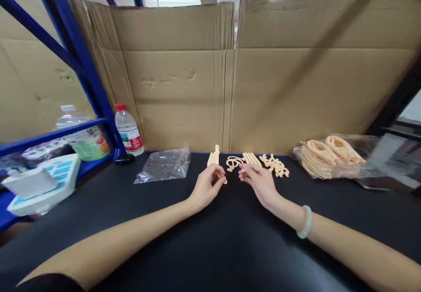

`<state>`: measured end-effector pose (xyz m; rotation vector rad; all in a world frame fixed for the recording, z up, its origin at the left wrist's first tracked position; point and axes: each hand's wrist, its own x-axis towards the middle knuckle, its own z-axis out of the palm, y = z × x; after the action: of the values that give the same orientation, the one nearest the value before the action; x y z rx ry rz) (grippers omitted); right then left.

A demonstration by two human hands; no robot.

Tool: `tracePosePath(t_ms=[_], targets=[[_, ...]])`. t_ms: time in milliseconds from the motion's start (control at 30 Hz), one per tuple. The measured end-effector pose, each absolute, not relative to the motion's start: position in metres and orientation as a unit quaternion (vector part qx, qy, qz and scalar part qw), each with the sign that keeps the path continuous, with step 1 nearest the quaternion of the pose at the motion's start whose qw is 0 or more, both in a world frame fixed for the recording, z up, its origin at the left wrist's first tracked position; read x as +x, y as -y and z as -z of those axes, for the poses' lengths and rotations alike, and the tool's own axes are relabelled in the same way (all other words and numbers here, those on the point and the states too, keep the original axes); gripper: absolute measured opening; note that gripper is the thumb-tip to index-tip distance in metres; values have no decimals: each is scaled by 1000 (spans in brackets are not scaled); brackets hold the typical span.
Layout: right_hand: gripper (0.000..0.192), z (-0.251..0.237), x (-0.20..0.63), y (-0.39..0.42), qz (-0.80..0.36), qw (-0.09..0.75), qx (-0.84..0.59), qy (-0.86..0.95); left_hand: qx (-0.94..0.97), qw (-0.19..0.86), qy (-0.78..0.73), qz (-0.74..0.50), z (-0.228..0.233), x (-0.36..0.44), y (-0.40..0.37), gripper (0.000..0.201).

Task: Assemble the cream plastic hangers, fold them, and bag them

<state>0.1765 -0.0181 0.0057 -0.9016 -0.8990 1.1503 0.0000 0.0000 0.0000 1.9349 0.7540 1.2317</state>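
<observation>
Hands apart, a person pinches a wooden piece (225,182) in the left hand (205,187) and what looks like a second piece (242,169) in the right hand (261,184), both just nearer than the curved parts (233,164). Table (210,248) short of those parts leaves room to move. Brushing past could scatter the curved parts or the small parts (275,165) to their right; a loose pinch could drop either piece. Beyond the curved parts, cardboard (184,121) bounds the far edge.

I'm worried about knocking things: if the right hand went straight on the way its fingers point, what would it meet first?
Probably the curved wooden pieces just beyond the right hand, though its height above the black tabletop is unclear, so it might pass over them.
</observation>
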Motion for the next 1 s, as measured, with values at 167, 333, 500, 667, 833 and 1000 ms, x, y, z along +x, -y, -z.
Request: tracePosePath(t_ms=[167,333,500,667,833,1000], targets=[[43,1,179,19,-551,667,-365,344,660,479,-284,-505,0,8,4,38],[39,6,182,17,-570,647,-350,367,624,555,-288,-468,-1,10,3,49],[26,6,184,17,-584,616,-356,391,659,510,-296,-467,0,6,1,15],[23,8,192,11,-619,536,-340,462,676,467,-303,-483,-1,3,-1,5],[20,6,197,8,-642,469,-326,512,669,485,-322,-462,1,3,-3,8],[23,4,198,10,-653,443,-325,521,664,500,-328,-449,1,4,-1,11]])
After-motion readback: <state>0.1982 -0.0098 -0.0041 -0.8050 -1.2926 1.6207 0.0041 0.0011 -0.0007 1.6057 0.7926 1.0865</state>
